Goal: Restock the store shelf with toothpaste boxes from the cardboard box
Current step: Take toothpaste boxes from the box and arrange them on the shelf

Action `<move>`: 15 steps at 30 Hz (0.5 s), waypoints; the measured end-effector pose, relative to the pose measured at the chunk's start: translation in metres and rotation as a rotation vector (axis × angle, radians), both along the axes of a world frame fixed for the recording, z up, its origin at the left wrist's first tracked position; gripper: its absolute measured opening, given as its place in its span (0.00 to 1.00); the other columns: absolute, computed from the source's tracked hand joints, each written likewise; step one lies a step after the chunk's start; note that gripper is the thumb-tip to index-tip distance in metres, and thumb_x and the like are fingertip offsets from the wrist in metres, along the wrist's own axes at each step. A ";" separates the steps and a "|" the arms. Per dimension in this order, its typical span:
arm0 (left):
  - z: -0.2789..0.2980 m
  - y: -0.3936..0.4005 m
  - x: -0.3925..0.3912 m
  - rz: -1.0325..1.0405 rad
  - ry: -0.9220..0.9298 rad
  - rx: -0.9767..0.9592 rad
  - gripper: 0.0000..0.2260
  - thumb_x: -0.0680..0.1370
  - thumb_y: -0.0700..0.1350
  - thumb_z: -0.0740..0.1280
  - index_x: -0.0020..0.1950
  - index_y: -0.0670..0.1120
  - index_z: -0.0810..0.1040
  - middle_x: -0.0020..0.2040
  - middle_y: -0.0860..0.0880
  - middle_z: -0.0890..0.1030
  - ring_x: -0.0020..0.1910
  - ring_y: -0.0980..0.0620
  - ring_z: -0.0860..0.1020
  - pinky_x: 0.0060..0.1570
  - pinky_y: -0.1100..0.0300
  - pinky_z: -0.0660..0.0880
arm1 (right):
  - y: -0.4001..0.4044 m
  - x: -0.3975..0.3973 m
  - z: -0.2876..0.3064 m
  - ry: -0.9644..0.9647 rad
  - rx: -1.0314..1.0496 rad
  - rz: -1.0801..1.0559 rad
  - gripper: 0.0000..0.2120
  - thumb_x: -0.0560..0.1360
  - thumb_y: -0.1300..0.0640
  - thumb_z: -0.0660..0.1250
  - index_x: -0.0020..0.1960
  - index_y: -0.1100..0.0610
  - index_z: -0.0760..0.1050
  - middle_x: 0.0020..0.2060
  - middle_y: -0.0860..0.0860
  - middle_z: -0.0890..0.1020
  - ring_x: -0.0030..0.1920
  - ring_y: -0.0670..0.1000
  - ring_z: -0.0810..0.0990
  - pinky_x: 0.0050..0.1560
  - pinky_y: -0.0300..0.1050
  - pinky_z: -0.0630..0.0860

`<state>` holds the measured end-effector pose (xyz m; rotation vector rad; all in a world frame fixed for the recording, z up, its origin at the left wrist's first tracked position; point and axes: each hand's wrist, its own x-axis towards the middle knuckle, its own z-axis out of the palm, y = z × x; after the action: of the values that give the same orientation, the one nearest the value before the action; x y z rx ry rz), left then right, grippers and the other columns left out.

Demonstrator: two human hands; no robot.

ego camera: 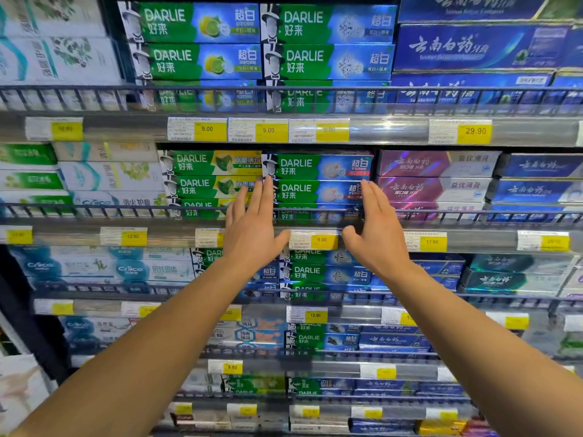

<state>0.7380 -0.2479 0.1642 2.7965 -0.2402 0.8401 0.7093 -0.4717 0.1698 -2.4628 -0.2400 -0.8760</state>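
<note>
Flat left hand (249,222) and right hand (377,228) flank stacked toothpaste boxes (318,184).

My head camera is the only view. It faces straight into the tiered wire-fronted store shelf (293,212) from close range, about level with its second tier and tilted slightly down, so lower tiers recede toward the bottom edge. My two bare forearms enter from the bottom corners, and the wide lens bends the outer edges.
</note>
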 end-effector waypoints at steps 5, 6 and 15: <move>-0.001 0.000 0.001 -0.001 0.000 -0.002 0.43 0.76 0.62 0.61 0.77 0.52 0.34 0.79 0.51 0.42 0.77 0.45 0.42 0.75 0.45 0.43 | 0.000 0.001 0.002 0.015 0.003 0.002 0.38 0.73 0.56 0.64 0.78 0.57 0.50 0.78 0.52 0.54 0.77 0.52 0.52 0.74 0.45 0.54; -0.001 0.000 0.001 0.000 0.001 -0.003 0.43 0.76 0.62 0.61 0.77 0.52 0.34 0.79 0.51 0.42 0.77 0.45 0.42 0.75 0.45 0.43 | 0.000 0.001 0.002 0.019 0.003 0.002 0.38 0.73 0.56 0.64 0.78 0.57 0.50 0.78 0.52 0.54 0.77 0.52 0.52 0.74 0.45 0.54; 0.002 0.000 -0.001 -0.007 -0.016 -0.016 0.42 0.76 0.61 0.61 0.77 0.52 0.36 0.79 0.50 0.44 0.77 0.45 0.44 0.75 0.45 0.46 | -0.001 0.000 0.006 0.043 0.020 0.012 0.38 0.73 0.56 0.65 0.78 0.57 0.50 0.77 0.53 0.55 0.77 0.53 0.52 0.75 0.47 0.55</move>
<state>0.7371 -0.2479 0.1661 2.7734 -0.2444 0.8599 0.7093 -0.4724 0.1759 -2.4562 -0.2302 -0.8159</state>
